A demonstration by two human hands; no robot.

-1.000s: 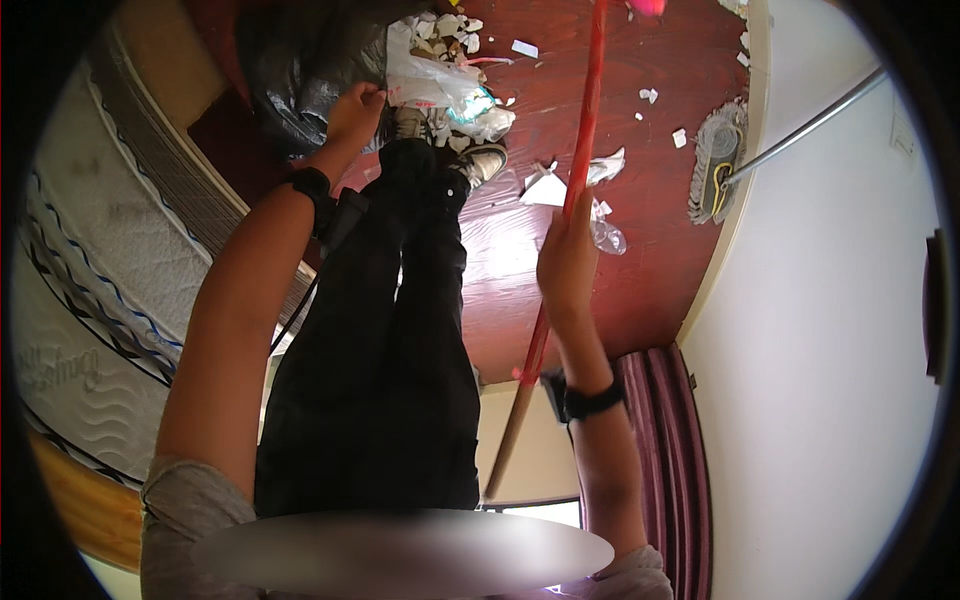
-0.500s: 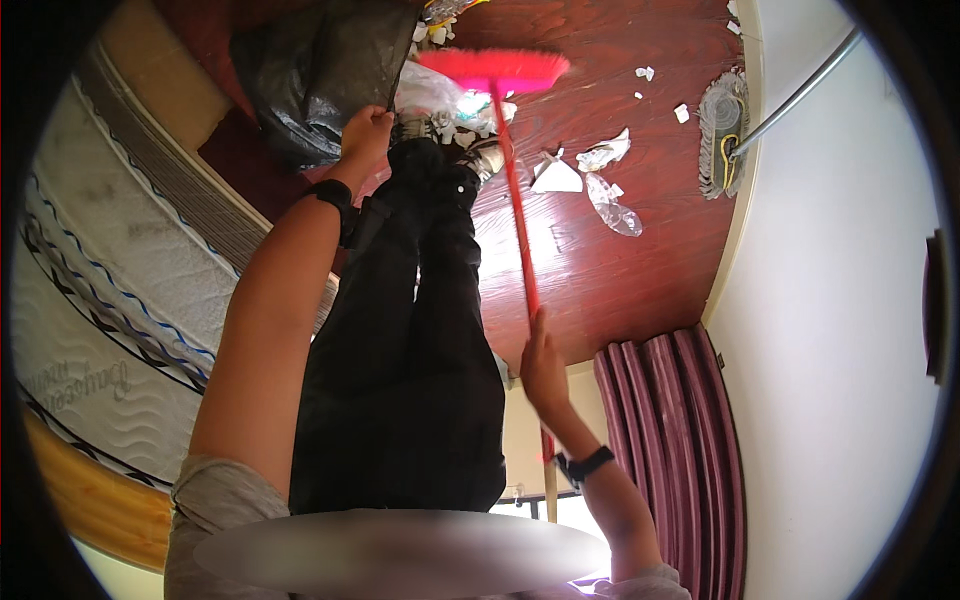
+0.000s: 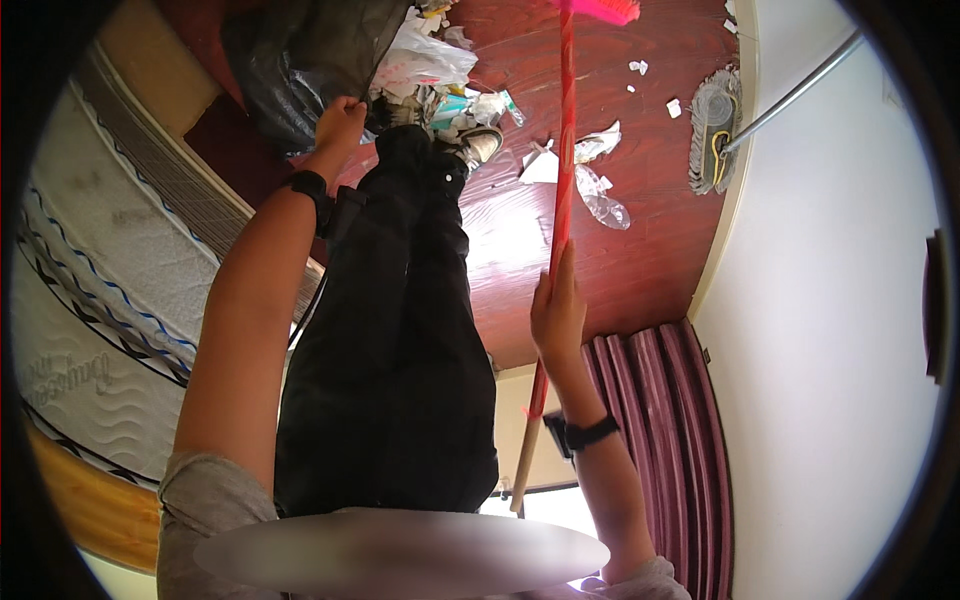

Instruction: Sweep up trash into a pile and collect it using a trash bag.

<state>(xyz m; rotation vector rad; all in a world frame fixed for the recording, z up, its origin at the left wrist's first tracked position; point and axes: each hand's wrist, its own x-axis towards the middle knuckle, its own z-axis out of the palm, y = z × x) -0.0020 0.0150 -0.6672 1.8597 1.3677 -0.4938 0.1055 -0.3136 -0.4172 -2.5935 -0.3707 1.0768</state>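
My left hand (image 3: pixel 341 124) is closed on the edge of a large black garbage bag (image 3: pixel 290 70), which hangs at the upper left beside my feet. My right hand (image 3: pixel 560 312) grips the red handle of a broom (image 3: pixel 567 140). Its pink head (image 3: pixel 605 10) is at the top edge, partly cut off. A heap of litter, with a white plastic bag (image 3: pixel 425 58) on it, lies at the garbage bag's mouth, against my shoes. Right of my shoe (image 3: pixel 482 148), white paper scraps (image 3: pixel 598 143) and a clear plastic wrapper (image 3: pixel 605 205) lie on the floor, partly behind the handle.
A grey mop head (image 3: pixel 713 130) with a metal pole rests against the white wall (image 3: pixel 830 300) at right. Small white scraps (image 3: pixel 673 108) dot the reddish wood floor (image 3: pixel 660 250). A mattress (image 3: pixel 110 290) stands along the left. Purple curtains (image 3: pixel 660 430) hang at lower right.
The broom head has moved up and right, away from the litter heap. My right hand has risen slightly with the handle. My left hand has shifted a little left, still on the bag.
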